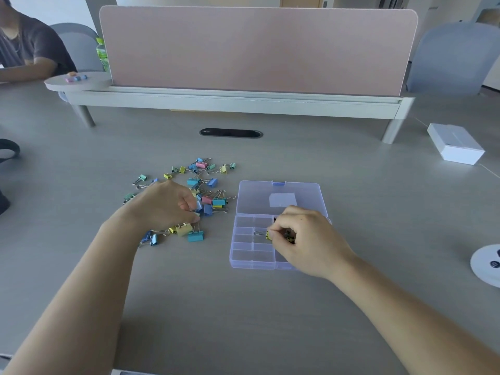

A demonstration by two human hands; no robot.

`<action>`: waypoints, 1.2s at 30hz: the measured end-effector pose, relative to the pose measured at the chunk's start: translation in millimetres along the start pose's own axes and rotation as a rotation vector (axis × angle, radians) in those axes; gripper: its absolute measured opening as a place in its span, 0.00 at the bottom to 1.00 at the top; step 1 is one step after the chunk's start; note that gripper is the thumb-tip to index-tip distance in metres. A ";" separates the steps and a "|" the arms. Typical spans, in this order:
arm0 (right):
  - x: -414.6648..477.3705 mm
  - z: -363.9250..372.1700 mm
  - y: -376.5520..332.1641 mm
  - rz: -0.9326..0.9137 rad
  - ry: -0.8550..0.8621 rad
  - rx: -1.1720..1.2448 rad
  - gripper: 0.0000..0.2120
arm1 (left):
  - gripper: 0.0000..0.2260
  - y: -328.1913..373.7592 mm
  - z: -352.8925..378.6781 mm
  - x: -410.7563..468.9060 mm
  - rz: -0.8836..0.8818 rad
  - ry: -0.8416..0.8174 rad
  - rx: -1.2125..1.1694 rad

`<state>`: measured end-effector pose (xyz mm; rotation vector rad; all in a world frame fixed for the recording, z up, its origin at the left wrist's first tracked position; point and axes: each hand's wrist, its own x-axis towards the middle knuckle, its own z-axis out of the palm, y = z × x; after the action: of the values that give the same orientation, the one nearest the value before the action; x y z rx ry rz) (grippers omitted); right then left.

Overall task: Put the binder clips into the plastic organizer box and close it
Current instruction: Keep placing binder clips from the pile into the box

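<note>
From the head camera we look down on a grey table (243,307) with two bare forearms reaching in from the bottom edge.

Left of centre lies a loose scatter of binder clips (208,198) in blue, teal, yellow, pink and green, some piled on one another. The left hand (165,204) rests on the near side of this scatter, knuckles up, fingers curled down among the clips. We cannot tell whether it is grasping one, as the fingertips hide what is beneath them.

Just right of the scatter sits the clear plastic organizer box (251,255), open, its lid (278,196) laid flat behind it with a blue latch at the far edge. The tray is split into small compartments on the left and a longer one on the right. The right hand (303,236) hovers over the tray and pinches a yellow binder clip (268,235) between thumb and fingers, its wire handle pointing left above a middle compartment.

Behind stands a pink desk divider (257,50). A white carton (454,143) lies at far right, and a green bottle (101,54) stands at the divider's left end. Another person sits at top left.
</note>
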<state>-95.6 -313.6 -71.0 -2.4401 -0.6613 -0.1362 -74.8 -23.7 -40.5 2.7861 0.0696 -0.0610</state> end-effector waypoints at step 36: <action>1.2 0.4 0.4 -0.013 0.002 0.012 0.07 | 0.10 58.4 30.6 -11.5 0.345 0.304 -0.435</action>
<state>-94.3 -313.1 -71.3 -2.4247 -0.6756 -0.1391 -84.1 -89.5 -48.4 2.3126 -0.2881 0.4140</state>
